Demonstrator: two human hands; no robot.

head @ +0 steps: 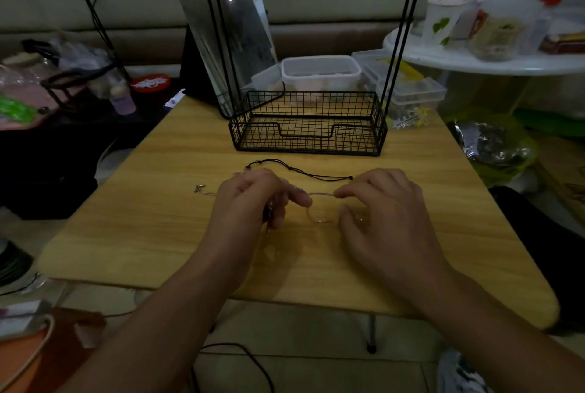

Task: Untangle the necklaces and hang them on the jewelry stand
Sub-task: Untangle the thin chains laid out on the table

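Fingers (304, 201) of both hands pinch a pale thin chain (319, 193) at frame centre, low over the table (158, 218) — better to tease it slowly off the black cord necklace (304, 172) — never yanking.

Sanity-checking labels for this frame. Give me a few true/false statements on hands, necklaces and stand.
1. Both hands pinch a thin pale chain between them. True: left hand and right hand hold the pale chain.
2. The black cord necklace hangs from a stand hook. False: the black cord necklace lies on the wooden table.
3. The jewelry stand's wire basket holds a necklace. False: the wire basket of the jewelry stand looks empty.
4. The stand sits beyond the hands. True.
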